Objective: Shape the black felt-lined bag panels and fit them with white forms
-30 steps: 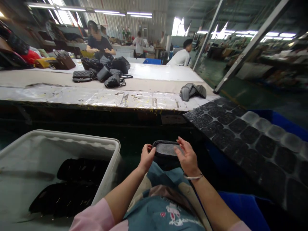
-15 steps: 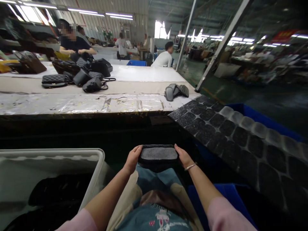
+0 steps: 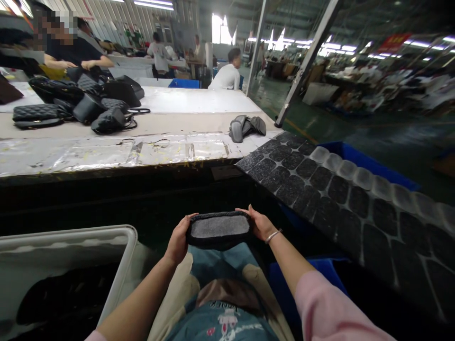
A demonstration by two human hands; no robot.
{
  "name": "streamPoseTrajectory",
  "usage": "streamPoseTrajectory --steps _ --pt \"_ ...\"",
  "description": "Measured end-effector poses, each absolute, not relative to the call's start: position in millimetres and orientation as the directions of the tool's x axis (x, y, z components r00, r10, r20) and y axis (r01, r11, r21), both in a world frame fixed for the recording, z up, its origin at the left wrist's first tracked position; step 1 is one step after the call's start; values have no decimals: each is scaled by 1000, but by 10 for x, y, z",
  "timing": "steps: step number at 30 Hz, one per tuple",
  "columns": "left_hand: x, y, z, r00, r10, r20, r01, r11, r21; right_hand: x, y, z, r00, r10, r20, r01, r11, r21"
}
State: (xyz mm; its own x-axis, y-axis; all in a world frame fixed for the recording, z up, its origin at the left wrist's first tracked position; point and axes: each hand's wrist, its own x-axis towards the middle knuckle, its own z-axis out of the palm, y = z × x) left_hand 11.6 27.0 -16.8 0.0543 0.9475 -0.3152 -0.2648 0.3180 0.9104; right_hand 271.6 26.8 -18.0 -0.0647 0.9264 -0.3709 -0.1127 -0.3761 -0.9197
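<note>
Black piece (image 3: 220,227) held out above the lap.
Left hand (image 3: 178,238) grips one end; right hand (image 3: 262,225) touches the other, fingers partly spread, clasp unclear. Seemingly inspection; next move likely calls for steadying both ends.

The held piece (image 3: 220,227) is grey with a black border; the apron (image 3: 216,308) is teal with a white-and-pink rabbit print, the sleeve (image 3: 330,303) plain pale pink. The tub (image 3: 132,237) is off-white, the bags (image 3: 39,113) black, some diamond-quilted, and the surface (image 3: 177,121) white and beige, flecked with yellow. The board (image 3: 337,210) is black, patterned with pale-lined rounded squares.
</note>
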Motion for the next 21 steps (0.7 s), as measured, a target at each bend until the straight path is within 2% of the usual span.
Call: streamPoseTrajectory --steps 4,7,10,14,17,19,21 --pt "138 267 -202 16 950 -313 -316 302 899 2679 369 -202 -92 907 -410 -108 -418 -902" --pt "153 279 -214 -42 951 -305 -295 280 914 2648 414 -269 -45 916 -398 -99 -401 -911" --pt "124 280 -184 -21 950 -311 -311 290 905 2650 384 -311 6 916 -401 -112 -398 -910" --pt "38 175 -145 101 944 -314 -489 322 811 2696 191 -332 39 917 -397 -233 -378 -896" --pt "34 22 -185 72 966 -250 -612 240 753 2717 -9 -411 94 932 -351 -326 -304 -895" --pt "84 -66 -232 3 977 -211 -582 174 794 2702 -111 -490 109 944 -312 -279 -272 -921" --pt "160 -110 -279 -50 981 -188 -528 134 839 2667 -163 -560 156 954 -255 -154 -231 -961"
